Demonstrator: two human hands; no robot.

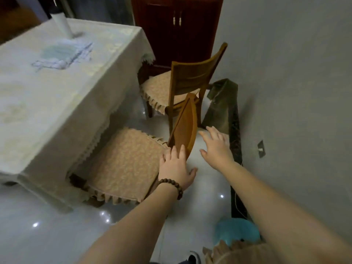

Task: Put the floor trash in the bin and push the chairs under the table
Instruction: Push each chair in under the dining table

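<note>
A wooden chair (185,122) with a tan cushioned seat stands partly under the table (57,100), its backrest towards me. My left hand (176,166), with a bead bracelet on the wrist, lies with straight fingers against the lower end of the backrest. My right hand (216,145) hovers open just right of the backrest, apart from it. A second wooden chair (192,80) with the same cushion stands further back at the table's corner, angled outward. No floor trash or bin shows clearly.
The table carries a pale cloth, a white bottle (61,21) and papers. A dark red cabinet (177,25) stands behind. A grey wall runs along the right with a dark cloth (221,103) leaning on it. A blue object (236,233) and another cushion sit near my feet.
</note>
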